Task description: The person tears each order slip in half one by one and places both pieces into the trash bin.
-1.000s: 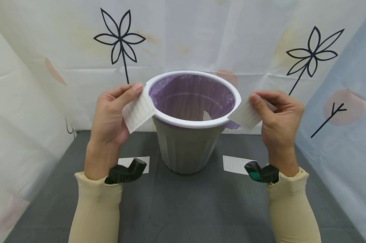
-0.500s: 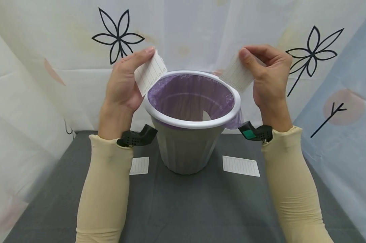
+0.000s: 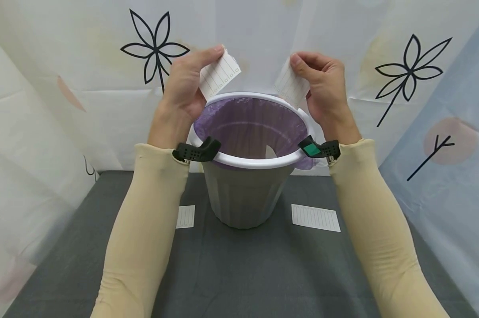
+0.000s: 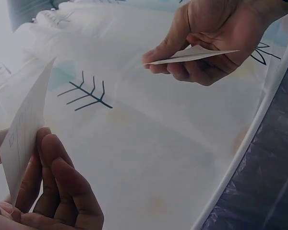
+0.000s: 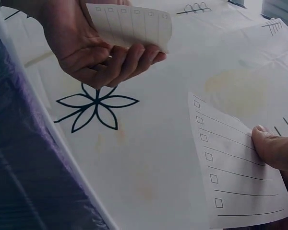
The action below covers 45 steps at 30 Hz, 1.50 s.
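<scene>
My left hand pinches a small white lined paper sheet between thumb and fingers, above the back left rim of a bin. In my right hand is a second lined sheet, pinched the same way above the back right rim. Little checkboxes run along one side of that sheet in the right wrist view. Between and below both hands stands the grey bin with a white rim and a purple liner. A white piece of paper shows inside it.
On the dark grey table, one lined sheet lies right of the bin. Another sheet lies to its left, partly hidden by my left sleeve. White patterned cloth hangs behind and at the sides.
Both hands have risen from beside the bin's rim to above it and drawn closer together, each carrying its paper sheet. The bin and the sheets on the table have stayed put.
</scene>
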### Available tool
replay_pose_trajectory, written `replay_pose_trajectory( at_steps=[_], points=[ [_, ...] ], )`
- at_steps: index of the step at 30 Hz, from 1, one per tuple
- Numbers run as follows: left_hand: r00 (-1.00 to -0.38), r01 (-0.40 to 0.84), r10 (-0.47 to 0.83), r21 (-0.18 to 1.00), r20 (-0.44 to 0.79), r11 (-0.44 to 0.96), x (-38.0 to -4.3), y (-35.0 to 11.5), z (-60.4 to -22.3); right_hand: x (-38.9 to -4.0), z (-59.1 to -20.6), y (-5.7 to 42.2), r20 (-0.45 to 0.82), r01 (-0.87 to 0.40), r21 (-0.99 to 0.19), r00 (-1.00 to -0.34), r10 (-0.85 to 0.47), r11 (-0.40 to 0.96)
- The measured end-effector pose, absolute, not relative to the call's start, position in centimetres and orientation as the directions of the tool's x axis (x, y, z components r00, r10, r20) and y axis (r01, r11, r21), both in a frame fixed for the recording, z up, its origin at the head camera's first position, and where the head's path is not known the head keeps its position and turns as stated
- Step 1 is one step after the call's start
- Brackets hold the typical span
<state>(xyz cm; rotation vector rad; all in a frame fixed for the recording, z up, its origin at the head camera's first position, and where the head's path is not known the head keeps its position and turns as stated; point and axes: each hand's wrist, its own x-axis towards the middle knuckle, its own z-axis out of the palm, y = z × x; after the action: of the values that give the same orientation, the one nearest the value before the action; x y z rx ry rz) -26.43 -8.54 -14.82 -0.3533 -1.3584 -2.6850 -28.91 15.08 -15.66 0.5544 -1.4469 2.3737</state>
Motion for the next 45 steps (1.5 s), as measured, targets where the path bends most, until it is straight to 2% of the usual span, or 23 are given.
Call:
replay_pose_trajectory(
  at_steps=[5,12,21,30,45],
  points=[
    [-0.983,0.142,0.005,0.785,0.181,-0.603,-27.4,-8.4,-15.2,-29.5,-16.5,14.5,0.405,-0.357,-0.819,-0.914,-0.012,-0.448],
    [-0.992,0.068,0.043,0.795,0.118,-0.603,-28.3,-8.4,-15.8,-30.4,-17.3,14.2,0.37,-0.311,-0.851,-0.927,-0.064,-0.423],
    [-0.994,0.066,0.04,0.872,0.098,-0.485,-28.7,-8.0,-16.2,-30.9,-17.8,14.2,0.37,-0.34,-0.896,-0.927,-0.058,-0.287],
    [-0.994,0.003,0.095,0.917,0.044,-0.398,-28.8,-7.8,-17.0,-30.9,-18.3,14.2,0.365,-0.342,-0.917,-0.927,-0.085,-0.207],
    [-0.985,0.017,0.153,0.933,0.076,-0.359,-28.7,-7.8,-17.0,-30.8,-18.2,14.3,0.352,-0.322,-0.926,-0.925,-0.144,-0.197]
  ],
)
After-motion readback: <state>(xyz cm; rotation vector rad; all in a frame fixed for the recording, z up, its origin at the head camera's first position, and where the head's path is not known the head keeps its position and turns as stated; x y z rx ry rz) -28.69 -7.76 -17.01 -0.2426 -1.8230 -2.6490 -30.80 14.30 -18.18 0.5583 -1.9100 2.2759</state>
